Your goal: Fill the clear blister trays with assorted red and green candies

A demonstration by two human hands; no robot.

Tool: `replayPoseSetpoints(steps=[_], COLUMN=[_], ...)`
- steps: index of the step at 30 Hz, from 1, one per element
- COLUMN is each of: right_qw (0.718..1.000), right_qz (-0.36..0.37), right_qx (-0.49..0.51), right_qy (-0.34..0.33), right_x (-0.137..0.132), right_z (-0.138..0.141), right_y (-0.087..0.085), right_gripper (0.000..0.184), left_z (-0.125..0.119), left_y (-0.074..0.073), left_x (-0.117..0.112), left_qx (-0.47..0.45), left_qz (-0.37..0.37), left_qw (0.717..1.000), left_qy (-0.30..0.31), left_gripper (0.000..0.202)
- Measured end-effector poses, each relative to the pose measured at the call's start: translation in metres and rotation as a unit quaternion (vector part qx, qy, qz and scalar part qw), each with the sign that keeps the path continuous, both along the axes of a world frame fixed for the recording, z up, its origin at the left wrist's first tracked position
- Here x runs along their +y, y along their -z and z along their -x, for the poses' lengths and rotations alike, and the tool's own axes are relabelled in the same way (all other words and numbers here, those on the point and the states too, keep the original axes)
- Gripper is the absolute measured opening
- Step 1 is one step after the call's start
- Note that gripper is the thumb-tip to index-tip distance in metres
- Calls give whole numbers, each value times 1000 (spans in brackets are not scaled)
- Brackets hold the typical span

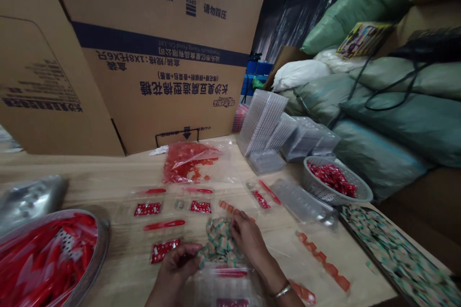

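A pile of small beige-and-green pieces (220,240) lies on the table between my hands. My left hand (182,259) is at the pile's lower left edge, with thumb and finger pinched on one of the pieces. At the upper right edge of the pile is my right hand (248,235), fingers drawn together and pointing down; whatever they hold is hidden. Just below the hands sits a clear plastic tray (205,288) with a red stick-like item (230,272) in it. More clear trays beyond carry red spotted packets (147,209) and red sticks (164,225).
Red wrapped items fill a basin (103,249) at left. Orange pieces lie in a bag (190,160) and a row (324,261). Stacked clear trays (262,120), a white basket (365,194) of red packets and a dark tray (345,225) stand right. A large carton (173,67) stands behind.
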State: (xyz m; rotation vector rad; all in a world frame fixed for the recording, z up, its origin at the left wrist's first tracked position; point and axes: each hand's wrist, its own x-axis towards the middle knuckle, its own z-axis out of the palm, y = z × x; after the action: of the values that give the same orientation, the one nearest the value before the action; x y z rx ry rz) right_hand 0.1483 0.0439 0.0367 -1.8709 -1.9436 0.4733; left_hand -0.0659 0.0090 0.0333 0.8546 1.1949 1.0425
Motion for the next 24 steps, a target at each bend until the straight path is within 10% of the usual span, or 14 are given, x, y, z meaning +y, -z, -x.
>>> replayPoseSetpoints(steps=[10, 17, 24], right_qw=[997, 995, 983], right_qz=[17, -35, -65], right_qx=[51, 39, 122], right_qy=[-54, -81, -123], right_x=[-22, -23, -27], right_z=[-6, -4, -13], right_y=[-3, 1, 7], right_gripper=[17, 19, 17], left_z=[-23, -80, -76], left_y=[-31, -5, 14], left_x=[16, 49, 57], left_qx=[-8, 36, 75], left_qz=[-11, -24, -25], left_qw=[998, 988, 979], left_qy=[56, 150, 189], left_gripper=[19, 14, 20])
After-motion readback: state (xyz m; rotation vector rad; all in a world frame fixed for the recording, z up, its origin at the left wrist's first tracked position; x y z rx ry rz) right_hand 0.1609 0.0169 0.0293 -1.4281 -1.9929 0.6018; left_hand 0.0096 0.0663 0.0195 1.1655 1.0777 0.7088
